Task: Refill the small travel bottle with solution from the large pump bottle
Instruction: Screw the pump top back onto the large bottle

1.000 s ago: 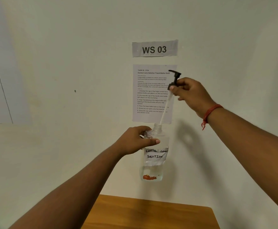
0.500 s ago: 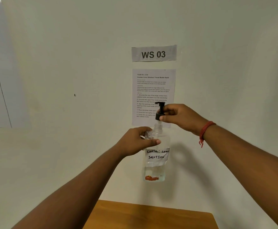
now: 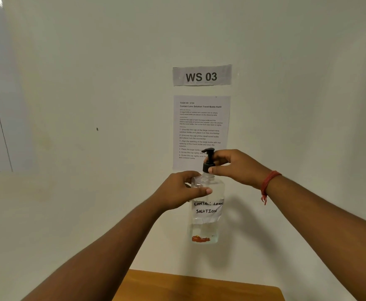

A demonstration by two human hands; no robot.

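The large pump bottle (image 3: 207, 205) is held up in the air in front of the wall, well above the wooden table (image 3: 199, 287), upright or nearly so. The left hand (image 3: 183, 192) grips it at the shoulder, fingers curled round the back and the thumb laid across the front just above the handwritten label (image 3: 208, 208) reading contact lens solution. The right hand (image 3: 234, 166) pinches the black collar of the pump top (image 3: 208, 159) between thumb and fingers, and that collar sits right on the bottle's neck. Whether the threads are fully seated or part way round cannot be told from this view. The clear liquid looks to fill much of the bottle, though its exact level is hard to read through the plastic. The small travel bottle is nowhere in view, so whether it has been filled cannot be checked here. Judging by the instruction sheet (image 3: 201, 127) taped below the WS 03 sign (image 3: 202, 76), whose last step is screwing the cap onto the big bottle, this could be either the opening twist or the closing one. If closing, what is left is to tighten the pump and set the bottle down; if opening, nearly the whole job remains
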